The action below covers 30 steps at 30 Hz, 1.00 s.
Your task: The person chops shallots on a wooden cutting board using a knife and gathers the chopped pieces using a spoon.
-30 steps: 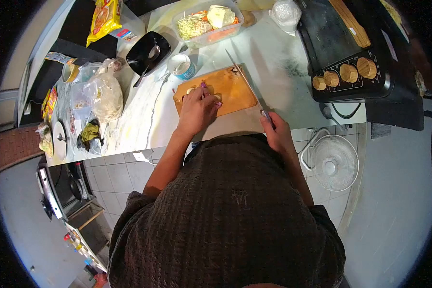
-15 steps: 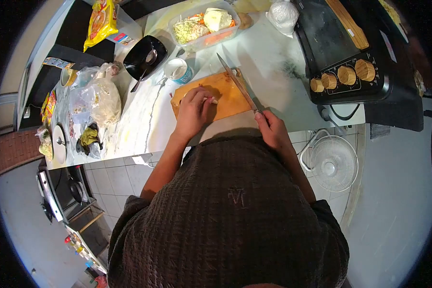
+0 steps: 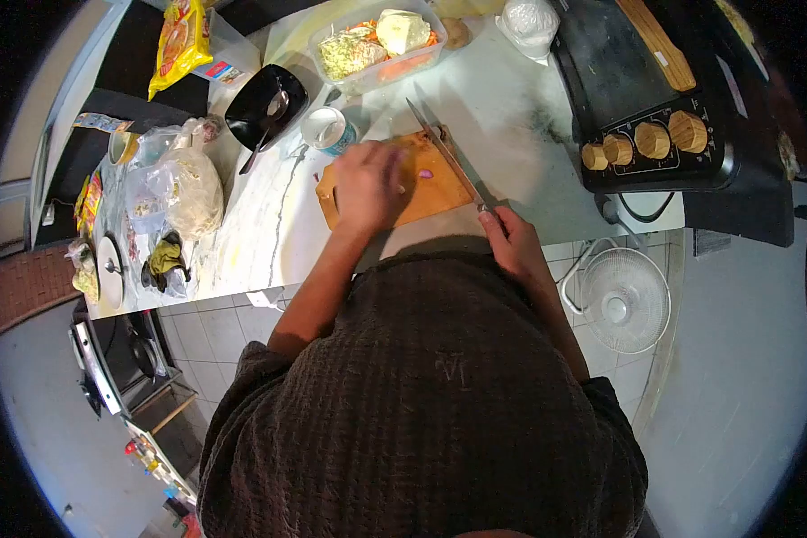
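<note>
My right hand point(image 3: 511, 239) is closed round the handle of a long kitchen knife point(image 3: 455, 165), whose blade points away from me over the right side of an orange cutting board point(image 3: 435, 203). Above the board's left half is my left hand point(image 3: 368, 190), its fingers smeared by motion, so what they hold is unclear. A small purple-red piece point(image 3: 425, 174), shallot-like, lies on the board between that hand and the blade. Just beyond the left hand stands a small blue-and-white tub point(image 3: 329, 132).
A clear container point(image 3: 381, 79) of cut vegetables stands at the back, left of a white plastic bag point(image 3: 527, 29). A black bowl point(image 3: 267, 108) with a spoon and a filled plastic bag point(image 3: 194, 191) are on the left. To the right sits a black appliance point(image 3: 637, 134) with wooden knobs.
My left hand has shifted slightly up the board and blurred; the purplish piece now shows apart from its fingers. The right hand and knife have barely moved.
</note>
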Tool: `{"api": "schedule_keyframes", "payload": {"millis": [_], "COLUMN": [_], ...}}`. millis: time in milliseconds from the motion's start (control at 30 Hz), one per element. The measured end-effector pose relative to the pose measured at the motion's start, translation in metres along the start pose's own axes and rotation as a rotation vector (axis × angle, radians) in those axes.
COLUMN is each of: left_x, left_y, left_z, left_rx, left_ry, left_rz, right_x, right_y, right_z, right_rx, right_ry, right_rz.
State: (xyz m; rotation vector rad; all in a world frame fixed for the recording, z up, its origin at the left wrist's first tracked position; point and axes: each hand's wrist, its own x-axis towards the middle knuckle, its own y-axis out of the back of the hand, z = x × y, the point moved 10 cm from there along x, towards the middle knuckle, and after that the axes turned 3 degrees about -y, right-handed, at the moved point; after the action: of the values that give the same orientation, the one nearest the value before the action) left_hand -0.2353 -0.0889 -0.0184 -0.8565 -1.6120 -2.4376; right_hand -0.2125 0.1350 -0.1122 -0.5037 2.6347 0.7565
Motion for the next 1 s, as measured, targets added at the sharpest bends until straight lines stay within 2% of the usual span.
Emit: {"api": "schedule_keyframes", "payload": {"millis": [67,100,200,267,400,600,633,700,733,800,867,1000], "left_x": [-0.014,-0.013,-0.027,-0.036,-0.047,-0.052,-0.049,-0.029,-0.023,-0.013,-0.008,-0.011], "left_y": [0.028,0.044,0.052,0.042,0.024,0.012,0.010,0.008,0.001,-0.011,-0.020,-0.036], "left_z": [-0.045,-0.046,-0.057,-0.056,-0.055,-0.059,-0.059,-0.035,-0.026,-0.014,-0.008,-0.007], "left_rx": [-0.158,-0.155,-0.202,-0.215,-0.008,0.022,0.022,-0.112,-0.150,-0.163,-0.176,-0.160], "left_ry": [0.314,0.409,0.465,0.486,0.456,0.545,0.543,0.286,0.224,0.200,0.172,0.184], "left_rz": [0.213,0.206,0.159,0.039,-0.071,-0.147,-0.146,-0.035,-0.049,-0.069,-0.090,-0.173], "right_x": [-0.002,-0.001,0.004,0.005,0.000,-0.003,-0.005,-0.007,-0.007,-0.008,-0.009,-0.010], "right_y": [0.001,0.000,-0.002,-0.007,-0.008,-0.008,-0.007,-0.006,-0.007,-0.009,-0.007,-0.017], "right_z": [0.004,0.008,0.010,0.008,-0.003,0.004,0.006,0.005,0.005,0.005,-0.009,-0.010], "right_rx": [-0.020,-0.019,0.044,0.129,0.103,0.057,0.062,0.066,0.082,0.097,0.038,0.003], "right_ry": [-0.034,-0.042,-0.010,-0.006,0.004,0.019,-0.040,-0.099,-0.119,-0.136,-0.007,0.004], "right_rz": [0.001,0.000,0.037,0.020,0.025,0.037,0.033,0.030,0.020,0.013,0.055,0.044]}}
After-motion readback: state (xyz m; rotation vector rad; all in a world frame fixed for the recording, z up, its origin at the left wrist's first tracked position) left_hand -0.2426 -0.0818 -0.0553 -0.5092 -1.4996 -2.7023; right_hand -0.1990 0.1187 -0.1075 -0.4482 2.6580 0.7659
